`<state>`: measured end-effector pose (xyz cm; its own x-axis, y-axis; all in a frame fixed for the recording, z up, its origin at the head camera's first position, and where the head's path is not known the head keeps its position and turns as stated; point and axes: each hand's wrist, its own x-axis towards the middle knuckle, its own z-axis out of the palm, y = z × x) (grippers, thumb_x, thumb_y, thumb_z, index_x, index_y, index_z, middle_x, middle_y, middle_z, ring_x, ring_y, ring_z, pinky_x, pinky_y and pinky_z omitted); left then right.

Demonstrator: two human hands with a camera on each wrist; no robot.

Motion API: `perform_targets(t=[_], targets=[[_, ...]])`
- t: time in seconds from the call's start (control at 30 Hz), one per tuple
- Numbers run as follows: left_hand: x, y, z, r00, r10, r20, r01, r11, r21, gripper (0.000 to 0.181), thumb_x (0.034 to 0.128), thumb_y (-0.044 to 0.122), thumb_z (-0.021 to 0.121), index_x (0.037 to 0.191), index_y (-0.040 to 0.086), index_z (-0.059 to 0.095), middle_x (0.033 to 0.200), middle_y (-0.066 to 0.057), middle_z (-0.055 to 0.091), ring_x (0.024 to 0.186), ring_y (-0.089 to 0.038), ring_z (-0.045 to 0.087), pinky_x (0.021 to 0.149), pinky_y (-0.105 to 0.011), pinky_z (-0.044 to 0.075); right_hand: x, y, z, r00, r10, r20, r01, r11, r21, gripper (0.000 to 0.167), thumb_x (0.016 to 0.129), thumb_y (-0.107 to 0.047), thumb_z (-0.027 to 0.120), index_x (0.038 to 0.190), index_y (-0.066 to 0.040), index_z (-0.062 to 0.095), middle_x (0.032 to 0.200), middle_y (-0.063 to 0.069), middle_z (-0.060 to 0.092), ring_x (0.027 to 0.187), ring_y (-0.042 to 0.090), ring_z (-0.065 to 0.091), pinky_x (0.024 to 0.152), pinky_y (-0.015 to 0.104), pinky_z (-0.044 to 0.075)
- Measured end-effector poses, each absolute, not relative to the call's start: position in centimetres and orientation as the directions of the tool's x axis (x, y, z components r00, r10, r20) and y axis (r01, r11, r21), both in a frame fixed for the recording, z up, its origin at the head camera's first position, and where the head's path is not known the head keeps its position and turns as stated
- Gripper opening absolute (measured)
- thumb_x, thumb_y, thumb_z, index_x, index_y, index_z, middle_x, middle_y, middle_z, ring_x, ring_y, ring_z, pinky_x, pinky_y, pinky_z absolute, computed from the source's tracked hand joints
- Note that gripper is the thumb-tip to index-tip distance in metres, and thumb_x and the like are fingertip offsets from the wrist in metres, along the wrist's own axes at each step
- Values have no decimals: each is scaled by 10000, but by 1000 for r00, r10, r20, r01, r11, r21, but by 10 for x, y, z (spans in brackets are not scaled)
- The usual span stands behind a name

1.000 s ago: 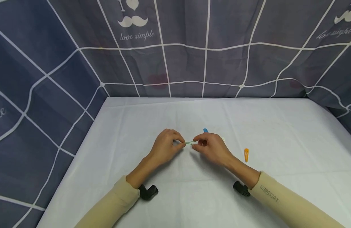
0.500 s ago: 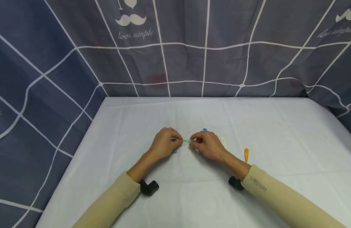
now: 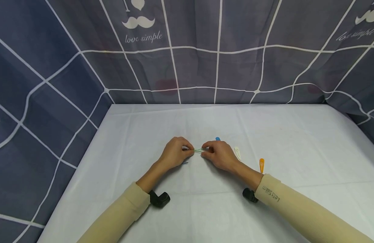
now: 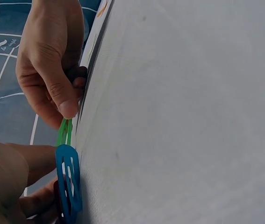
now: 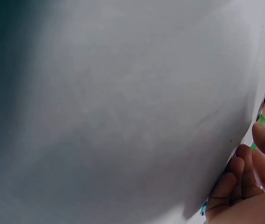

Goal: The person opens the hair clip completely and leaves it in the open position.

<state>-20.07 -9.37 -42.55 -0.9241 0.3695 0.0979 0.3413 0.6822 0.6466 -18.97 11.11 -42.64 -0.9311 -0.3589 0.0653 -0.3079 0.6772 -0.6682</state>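
The person's left hand is pinching one end of a slim, bright green, slotted hair clip between thumb and forefinger. The right hand is grasping the opposite end, also between thumb and fingertips, so the green clip is bridging the gap between the two hands, its thin strips forking apart on the side towards the right fingers.

Just beside the left grip, on the person's side, a rounded blue slotted hair clip is showing, and a dark reddish slim piece is peeking out from behind it, mostly hidden. Directly beyond the right grip, the rounded end of another blue clip is sticking out past the knuckles, the rest being covered by the hand. Near the right hand, to its right, a white slotted clip is lying flat; farther right of the grip, an orange teardrop-shaped clip is lying close to the right forearm.

Beneath both grips, a white cloth-covered table is spreading out. Behind the wrists, beige sleeves are covering the forearms, and a black wrist-worn device is jutting out below the left cuff. Well beyond the grip, a dark grey curtain with white grid lines is hanging.
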Motion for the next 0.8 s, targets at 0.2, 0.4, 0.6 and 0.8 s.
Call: perform_targets(t=[0.2,0.4,0.6,0.8], targets=[[-202,-92,-426,-920,381,97,358,709,608,35,856,109,769,880,96,789,976,-23,678,1037,-253,577,907,-400,462,-190,111,-429,-927,-368,65,-321,695,-643,222,875,-124,735,1075,-28,729,696,-37,599,615,107,521,606,300,449],[-201,-94,-425,-921,379,89,353,720,598,37,847,91,770,876,90,792,980,-30,679,1028,-256,574,898,-398,464,-190,108,-429,-925,-374,62,-327,704,-630,232,873,-133,741,1079,-27,725,691,-46,585,604,103,511,600,294,444],[-202,-94,-427,-924,373,85,349,730,588,35,841,96,779,873,90,791,972,-17,675,1018,-248,571,887,-395,465,-189,107,-427,-926,-374,55,-324,713,-622,241,874,-132,739,1087,-21,717,676,-42,559,584,108,493,573,287,424],[-202,-93,-426,-922,379,82,352,731,584,40,847,98,772,882,91,790,981,-17,673,1031,-251,567,896,-401,462,-189,108,-428,-928,-370,52,-322,721,-614,246,869,-134,743,1087,-22,713,660,-48,546,568,103,485,562,280,419]])
